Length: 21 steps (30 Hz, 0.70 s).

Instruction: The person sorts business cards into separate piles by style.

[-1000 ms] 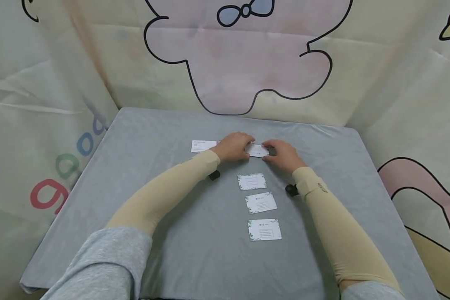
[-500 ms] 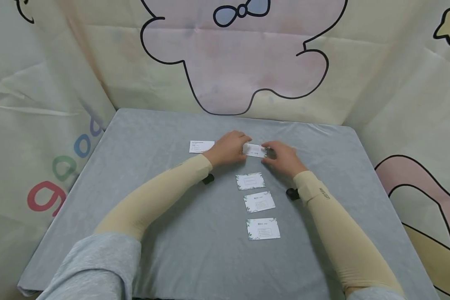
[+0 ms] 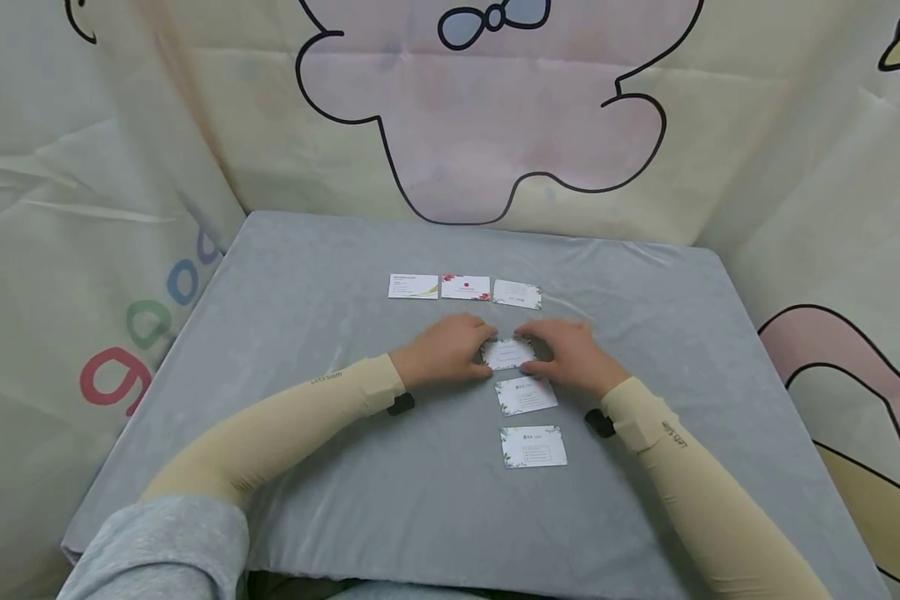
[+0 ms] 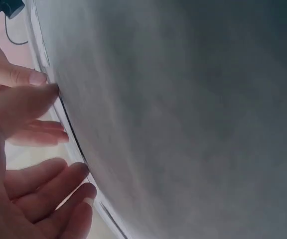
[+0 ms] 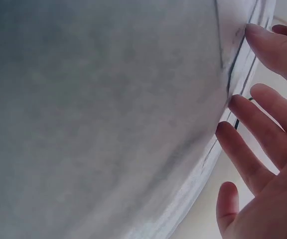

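Note:
A white card with a green leaf border lies on the grey cloth between both hands. My left hand is at its left end, with thumb and forefinger spread apart. From the other side my right hand reaches the card's right end, its thumb and fingers also apart. In the left wrist view, the left fingers are gently bent, with their tips low against the cloth. The right wrist view shows the right fingers spread, tips at the surface. Each hand covers part of the card's edge.
Beyond the hands, a yellow-trimmed card, a red-flowered card and a leaf-bordered card form a row. Nearer lie two more leaf-bordered cards, the upper card and the lower card. Grey cloth covers the table.
Both hands have left the card at the right end of the far row and come nearer, to the top card of the column. The far row is now uncovered.

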Available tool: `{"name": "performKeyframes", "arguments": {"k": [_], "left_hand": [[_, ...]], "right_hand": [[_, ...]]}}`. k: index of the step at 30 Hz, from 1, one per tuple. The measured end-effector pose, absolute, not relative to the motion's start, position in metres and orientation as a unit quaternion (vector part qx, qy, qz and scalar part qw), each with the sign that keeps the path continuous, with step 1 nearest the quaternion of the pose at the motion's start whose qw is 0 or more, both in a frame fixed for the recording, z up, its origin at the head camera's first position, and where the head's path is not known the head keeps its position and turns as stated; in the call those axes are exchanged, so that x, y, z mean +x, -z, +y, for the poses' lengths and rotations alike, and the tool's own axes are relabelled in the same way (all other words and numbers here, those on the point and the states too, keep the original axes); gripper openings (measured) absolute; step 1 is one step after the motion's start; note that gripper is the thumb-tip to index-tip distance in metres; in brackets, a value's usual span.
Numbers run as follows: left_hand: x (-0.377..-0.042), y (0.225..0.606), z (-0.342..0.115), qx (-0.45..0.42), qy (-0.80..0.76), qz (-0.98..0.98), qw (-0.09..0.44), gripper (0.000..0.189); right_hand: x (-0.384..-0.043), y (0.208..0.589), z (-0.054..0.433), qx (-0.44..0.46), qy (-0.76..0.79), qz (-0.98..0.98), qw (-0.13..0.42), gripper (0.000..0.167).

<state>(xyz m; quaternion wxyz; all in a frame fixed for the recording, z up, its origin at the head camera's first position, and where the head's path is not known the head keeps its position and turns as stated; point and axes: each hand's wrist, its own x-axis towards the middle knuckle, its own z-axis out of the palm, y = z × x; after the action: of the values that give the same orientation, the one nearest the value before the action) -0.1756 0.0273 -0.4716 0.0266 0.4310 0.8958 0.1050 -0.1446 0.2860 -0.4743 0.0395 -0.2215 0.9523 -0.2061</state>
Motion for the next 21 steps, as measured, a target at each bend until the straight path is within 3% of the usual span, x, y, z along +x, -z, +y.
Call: {"name": "performKeyframes", "arguments": {"k": [12,21], "left_hand": [[-0.1720,0.4687,0.0327,0.388,-0.122,0.913,0.045,0.048],[-0.1780,0.4625,0.0307,0.376,-0.150,0.912,0.065,0.059]], "right_hand": [[-0.1399,0.4786,0.2875,-0.209,0.225,0.951,0.042,0.054],[-0.1425,0.4788,0.2899,-0.207,0.235,0.949,0.037,0.061]]}}
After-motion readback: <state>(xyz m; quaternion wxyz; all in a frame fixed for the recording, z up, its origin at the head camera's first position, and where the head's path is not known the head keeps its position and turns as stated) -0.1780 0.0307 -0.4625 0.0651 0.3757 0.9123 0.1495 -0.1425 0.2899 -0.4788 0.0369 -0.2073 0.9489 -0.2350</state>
